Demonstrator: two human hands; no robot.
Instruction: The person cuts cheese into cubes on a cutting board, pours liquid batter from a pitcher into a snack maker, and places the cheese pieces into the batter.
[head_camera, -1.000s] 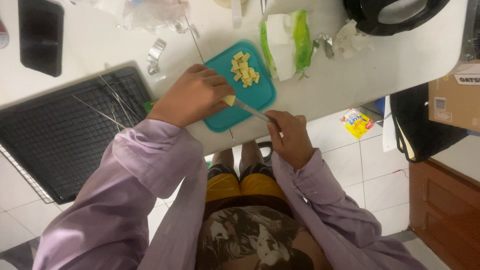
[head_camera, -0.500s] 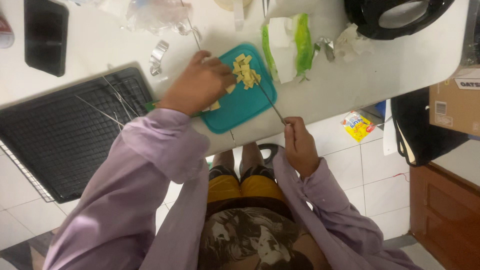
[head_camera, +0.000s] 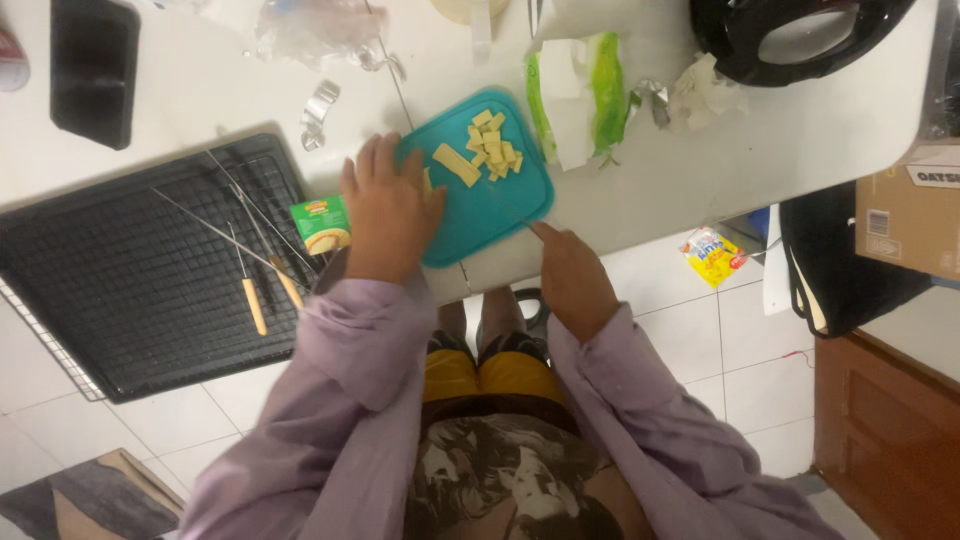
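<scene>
Head view, looking straight down. One teal cutting board (head_camera: 490, 215) is seen on the white tabletop (head_camera: 760, 160), partly overhanging its near edge. The left hand (head_camera: 388, 210) is laid flat, fingers spread, on the board's left side, pressing and gripping nothing. The right hand (head_camera: 570, 275) is closed at the board's near right corner; a knife may be held in it, but no blade can be made out, so what it grips cannot be told. One long yellowish strip (head_camera: 456, 165) lies just beside the left fingertips; a heap of small cut cubes (head_camera: 492, 145), roughly a dozen and too crowded for an exact count, sits toward the far edge.

Risks judged: with the board overhanging, a downward push near that corner could tip or slide it, and the cubes could be scattered onto the floor. The strip lies close to the left fingers, so a cut made there could nick them.

Also noted: one black wire rack (head_camera: 130, 270) to the left, with two wooden-handled skewers (head_camera: 270, 275) on it; one small green packet (head_camera: 320, 225) by the left wrist; one green-and-white wrapper (head_camera: 575, 95); one yellow packet (head_camera: 714, 255) on the floor.
</scene>
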